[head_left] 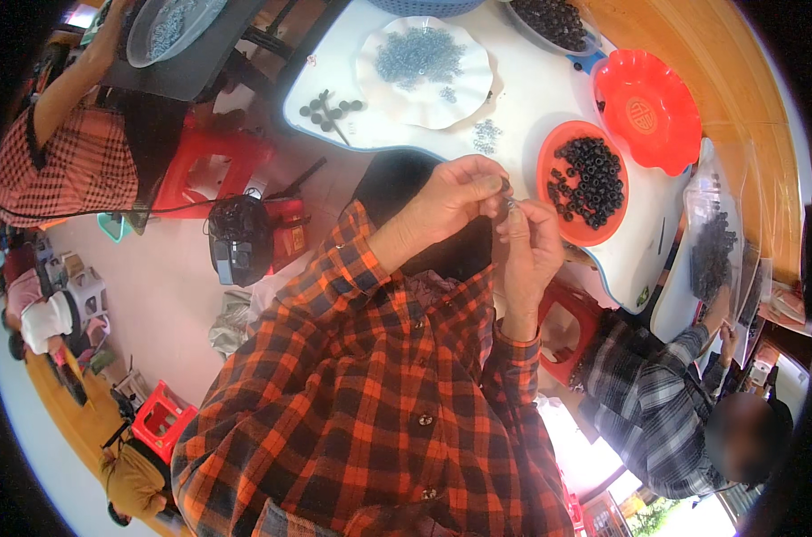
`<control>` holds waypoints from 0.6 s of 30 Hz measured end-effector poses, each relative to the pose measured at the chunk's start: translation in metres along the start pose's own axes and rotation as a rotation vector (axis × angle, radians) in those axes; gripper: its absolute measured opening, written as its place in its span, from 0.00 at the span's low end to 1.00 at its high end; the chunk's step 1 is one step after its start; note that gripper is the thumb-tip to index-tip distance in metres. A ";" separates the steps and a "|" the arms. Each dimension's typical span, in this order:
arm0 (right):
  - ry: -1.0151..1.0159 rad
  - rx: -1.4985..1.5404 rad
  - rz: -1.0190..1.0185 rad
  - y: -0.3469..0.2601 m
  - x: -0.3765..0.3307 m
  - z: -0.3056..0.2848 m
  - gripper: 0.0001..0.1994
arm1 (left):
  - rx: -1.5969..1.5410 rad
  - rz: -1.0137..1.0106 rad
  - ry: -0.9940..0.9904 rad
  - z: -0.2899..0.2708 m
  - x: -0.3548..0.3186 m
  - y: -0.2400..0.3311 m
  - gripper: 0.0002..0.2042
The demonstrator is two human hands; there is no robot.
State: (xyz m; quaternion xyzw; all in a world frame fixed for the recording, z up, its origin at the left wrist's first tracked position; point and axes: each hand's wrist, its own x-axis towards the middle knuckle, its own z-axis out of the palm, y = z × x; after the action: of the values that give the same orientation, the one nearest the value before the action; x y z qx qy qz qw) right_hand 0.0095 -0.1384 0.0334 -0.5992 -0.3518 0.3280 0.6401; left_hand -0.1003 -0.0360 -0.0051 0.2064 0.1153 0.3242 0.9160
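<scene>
My left hand [455,199] and my right hand [529,249] meet over the near edge of the white table [522,85]. Between the left fingertips shows a bit of a small dark part, too small to name. The right thumb and finger pinch a tiny clear or shiny piece against it. Just right of my hands sits an orange-red bowl [549,210] with black ring-shaped parts [594,179]. Ahead lies a white scalloped plate [383,94] with many small clear pieces [419,55]. A few more clear pieces [487,136] are loose on the table.
Round black parts [327,109] lie at the table's left edge. An empty red scalloped dish [647,112] and a tub of black parts [553,22] stand far right. A co-worker in checked clothing [665,412] sits right; another [66,161] works at left. Red stools [213,166] stand around.
</scene>
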 end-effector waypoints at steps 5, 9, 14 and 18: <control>0.017 -0.025 0.013 0.002 0.002 0.001 0.04 | 0.010 -0.038 0.066 0.001 -0.005 0.000 0.10; -0.014 -0.047 -0.026 0.007 0.004 0.001 0.04 | 0.043 -0.036 0.101 0.001 -0.007 0.000 0.10; -0.027 -0.093 -0.050 0.006 0.004 0.003 0.03 | 0.254 -0.047 0.171 0.003 -0.010 0.003 0.10; -0.051 -0.112 -0.075 0.017 0.006 -0.001 0.03 | 0.300 -0.027 0.166 0.002 -0.013 0.002 0.09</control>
State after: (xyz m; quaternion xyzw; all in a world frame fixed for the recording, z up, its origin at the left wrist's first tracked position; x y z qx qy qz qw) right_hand 0.0132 -0.1328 0.0169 -0.6120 -0.4080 0.2989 0.6080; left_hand -0.1105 -0.0437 -0.0018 0.3115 0.2406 0.3069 0.8666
